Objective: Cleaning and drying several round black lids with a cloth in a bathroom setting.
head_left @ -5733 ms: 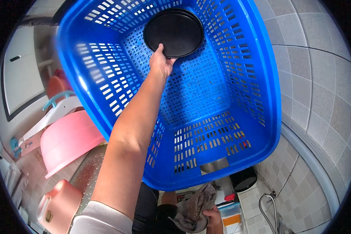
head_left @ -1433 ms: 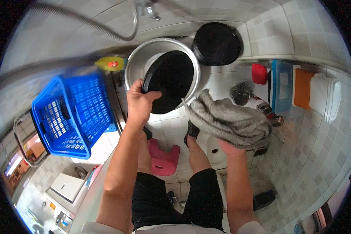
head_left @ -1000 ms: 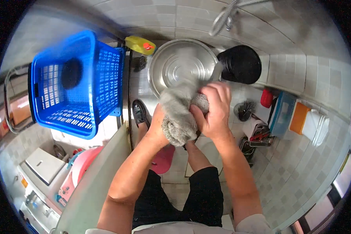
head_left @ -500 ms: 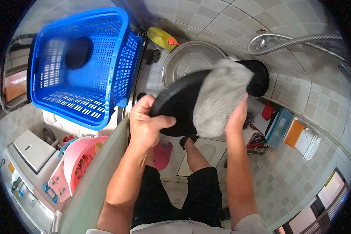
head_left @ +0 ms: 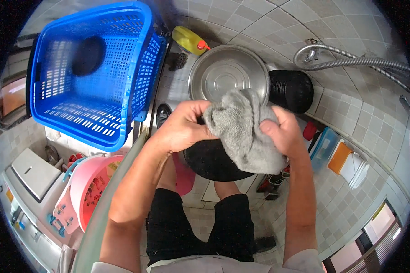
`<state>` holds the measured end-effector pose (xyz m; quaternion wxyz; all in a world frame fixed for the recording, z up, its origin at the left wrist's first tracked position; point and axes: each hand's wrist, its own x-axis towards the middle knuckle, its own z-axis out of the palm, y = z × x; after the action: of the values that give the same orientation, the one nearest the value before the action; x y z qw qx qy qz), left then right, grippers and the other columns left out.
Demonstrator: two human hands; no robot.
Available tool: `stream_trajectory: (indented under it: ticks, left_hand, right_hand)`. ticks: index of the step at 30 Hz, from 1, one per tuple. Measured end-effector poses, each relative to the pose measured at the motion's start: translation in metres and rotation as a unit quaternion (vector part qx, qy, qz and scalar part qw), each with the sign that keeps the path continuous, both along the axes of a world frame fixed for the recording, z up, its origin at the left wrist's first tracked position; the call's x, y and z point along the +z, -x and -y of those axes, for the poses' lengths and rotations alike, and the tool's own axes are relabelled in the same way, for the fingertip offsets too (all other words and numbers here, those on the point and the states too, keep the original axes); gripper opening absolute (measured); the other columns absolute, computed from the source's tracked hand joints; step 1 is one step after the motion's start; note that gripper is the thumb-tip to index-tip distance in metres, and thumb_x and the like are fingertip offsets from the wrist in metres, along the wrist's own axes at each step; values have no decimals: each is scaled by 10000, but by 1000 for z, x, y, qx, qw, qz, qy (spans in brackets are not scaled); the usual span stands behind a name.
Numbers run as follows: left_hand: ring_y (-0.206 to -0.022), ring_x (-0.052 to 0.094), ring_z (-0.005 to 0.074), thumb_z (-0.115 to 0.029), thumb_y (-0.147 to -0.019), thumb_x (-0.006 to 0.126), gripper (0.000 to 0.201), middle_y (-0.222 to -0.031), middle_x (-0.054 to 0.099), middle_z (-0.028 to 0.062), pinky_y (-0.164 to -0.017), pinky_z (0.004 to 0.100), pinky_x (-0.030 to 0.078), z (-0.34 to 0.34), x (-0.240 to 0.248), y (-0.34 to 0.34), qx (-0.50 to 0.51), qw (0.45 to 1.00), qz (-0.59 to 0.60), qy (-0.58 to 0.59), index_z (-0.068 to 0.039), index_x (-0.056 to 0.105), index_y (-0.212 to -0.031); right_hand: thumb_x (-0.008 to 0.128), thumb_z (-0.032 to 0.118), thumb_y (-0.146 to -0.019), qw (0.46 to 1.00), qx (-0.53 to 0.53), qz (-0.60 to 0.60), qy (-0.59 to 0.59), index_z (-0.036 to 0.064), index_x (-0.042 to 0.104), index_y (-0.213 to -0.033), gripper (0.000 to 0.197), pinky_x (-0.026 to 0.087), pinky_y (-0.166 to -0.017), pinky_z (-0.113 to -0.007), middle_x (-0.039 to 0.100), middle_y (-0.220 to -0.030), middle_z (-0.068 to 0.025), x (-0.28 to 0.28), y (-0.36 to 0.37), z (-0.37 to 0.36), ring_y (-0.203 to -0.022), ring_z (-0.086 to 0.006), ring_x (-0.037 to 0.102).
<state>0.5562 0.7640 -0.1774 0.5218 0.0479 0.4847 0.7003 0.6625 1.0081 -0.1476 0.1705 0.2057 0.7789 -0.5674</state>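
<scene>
One left hand (head_left: 183, 128) pinches black tray (head_left: 216, 161); right hand (head_left: 285, 134) clutches grey cloth (head_left: 245, 127); patterned basin (head_left: 86, 173).

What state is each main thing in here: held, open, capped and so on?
Left hand: closed on the black tray
Right hand: gripping the grey cloth
Grey cloth: bunched, partly covering the tray
Black tray: held, partly hidden
Metal basin: open, inner bottom showing
Yellow bottle: red cap on
Blue basket: open, dark round thing inside
Silver hose: looped
</scene>
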Motion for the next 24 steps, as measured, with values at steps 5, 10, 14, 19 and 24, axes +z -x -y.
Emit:
stream_trajectory:
  ticks: [5, 10, 14, 19, 24]
  left_hand:
    - [-748, 591, 63, 2, -787, 750, 143, -856, 676, 13, -692, 235, 493, 5, 7, -3, 85, 995, -36, 29, -16, 641, -878]
    - [-739, 637, 123, -41, -821, 730, 121, -872, 689, 63, -711, 273, 526, -10, -2, -26, 354, 931, 84, 22, -52, 624, -881]
    - [-874, 646, 165, -111, -821, 727, 278, -990, 686, 90, -827, 315, 509, 0, -3, -48, 396, 911, 116, 16, -5, 625, -1056]
    - [-871, 656, 149, -88, -767, 759, 355, -982, 693, 80, -807, 281, 516, 21, -18, 0, 63, 994, 87, -12, 64, 646, -1068]
    - [-832, 669, 140, -56, -788, 754, 296, -966, 708, 93, -771, 263, 534, 3, -14, 4, 123, 985, 118, -38, 52, 667, -1051]
  right_hand:
    - [660, 359, -877, 997, -58, -7, 51, -20, 616, -1015, 406, 464, -743, -283, 635, -888, -38, -11, -8, -16, -816, -136, 562]
    - [573, 414, -953, 881, -458, -42, 113, -28, 590, -1178, 496, 475, -867, -291, 635, -1111, -103, -41, -30, 53, -962, -180, 609]
    - [582, 350, -958, 870, -466, -23, 158, -43, 590, -1157, 440, 482, -809, -290, 649, -1026, -85, -48, -37, 42, -899, -157, 608]
    - [654, 393, -881, 961, -231, 64, 137, -43, 594, -1158, 520, 485, -802, -297, 652, -1010, -90, -18, -17, -1, -893, -165, 607]
    - [657, 461, -842, 975, -181, 68, 106, -47, 586, -1171, 609, 480, -825, -314, 642, -1051, -124, -10, -6, -12, -918, -198, 611]
